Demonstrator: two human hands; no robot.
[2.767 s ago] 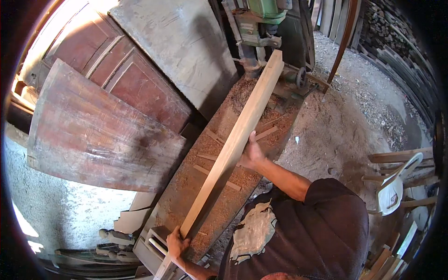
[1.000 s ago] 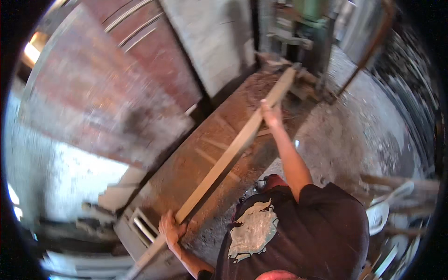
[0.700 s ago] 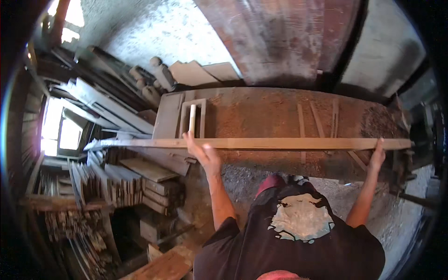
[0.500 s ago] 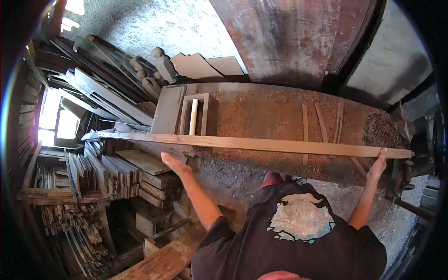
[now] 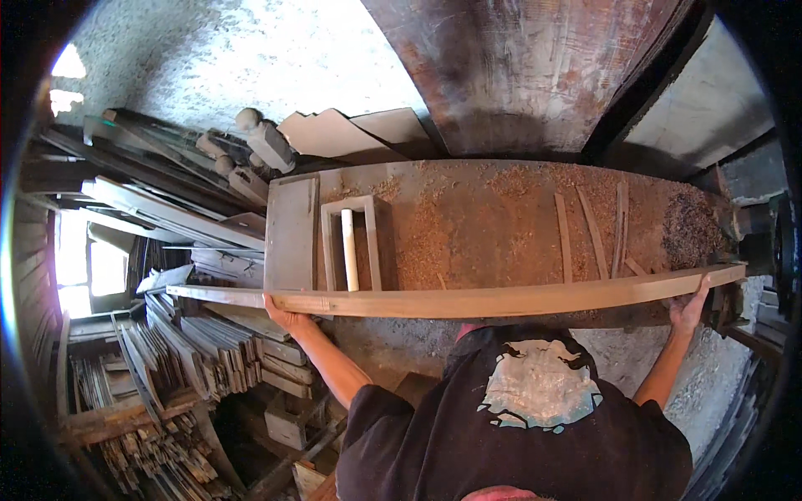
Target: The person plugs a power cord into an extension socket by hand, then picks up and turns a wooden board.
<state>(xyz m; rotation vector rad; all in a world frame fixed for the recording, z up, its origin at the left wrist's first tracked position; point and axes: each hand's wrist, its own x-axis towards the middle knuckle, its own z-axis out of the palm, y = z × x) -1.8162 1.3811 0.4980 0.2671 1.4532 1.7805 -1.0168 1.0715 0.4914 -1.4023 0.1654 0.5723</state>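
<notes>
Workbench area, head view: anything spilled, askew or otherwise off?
Sawdust and shavings cover the workbench, heaped darkest at its right end. Thin wood strips lie skewed on it. The long plank, carried by left hand and right hand, looks bowed, likely lens distortion.

A: Location type?
B: Woodworking shop. Sawdust-covered workbench [image 5: 501, 225], stacked lumber offcuts [image 5: 192, 359], planks leaning on the rough wall [image 5: 150, 200].
A: Further indicators?
B: Machine [image 5: 769, 242] at the bench end.

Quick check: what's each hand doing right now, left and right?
Left hand: closed on the long wooden plank, near its left end.
Right hand: gripping the same plank near its right end.
</notes>
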